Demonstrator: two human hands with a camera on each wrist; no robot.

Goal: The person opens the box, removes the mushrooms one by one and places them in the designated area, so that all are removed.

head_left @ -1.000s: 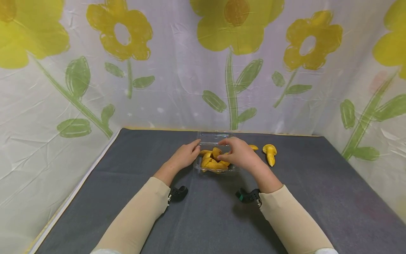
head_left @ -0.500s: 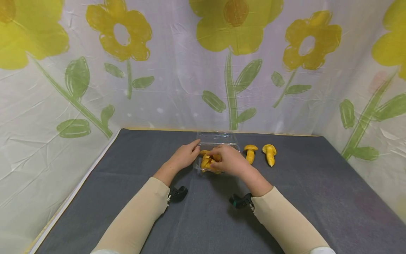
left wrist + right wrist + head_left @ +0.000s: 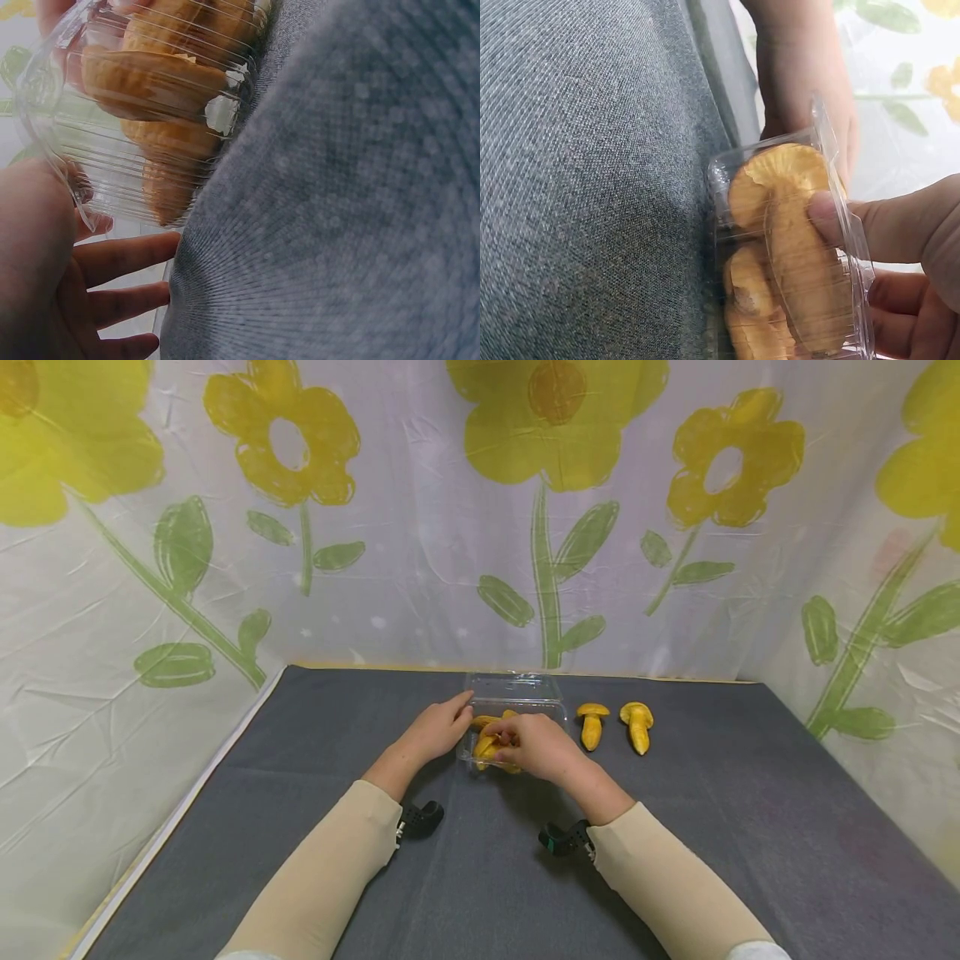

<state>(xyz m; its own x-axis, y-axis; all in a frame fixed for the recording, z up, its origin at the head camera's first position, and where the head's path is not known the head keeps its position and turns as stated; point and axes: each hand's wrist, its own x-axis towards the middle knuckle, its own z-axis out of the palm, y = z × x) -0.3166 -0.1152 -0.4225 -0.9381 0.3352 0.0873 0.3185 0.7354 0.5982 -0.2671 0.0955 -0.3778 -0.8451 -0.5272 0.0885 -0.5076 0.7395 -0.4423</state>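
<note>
A clear plastic container [image 3: 555,714] with its lid [image 3: 517,685] raised at the back holds several yellow mushrooms [image 3: 486,750]. My left hand [image 3: 435,731] is at the left side of the container, thumb and index finger pinching its rim; the other fingers [image 3: 124,259] extend straight beside it. My right hand [image 3: 540,745] reaches into the right part of the container, its fingers around a mushroom [image 3: 806,262]. In the right wrist view the thumb [image 3: 825,214] presses on that mushroom near its cap. The hand hides part of the pile from the head view.
Two yellow mushrooms, one nearer [image 3: 592,727] and one farther right [image 3: 637,727], lie on the dark grey tablecloth [image 3: 705,810] right of the container. A white curtain [image 3: 420,568] with printed yellow flowers hangs behind the table.
My right hand has moved left and slightly down into the container, uncovering the nearer loose mushroom on the right. The left hand has stayed at the container's left side.
</note>
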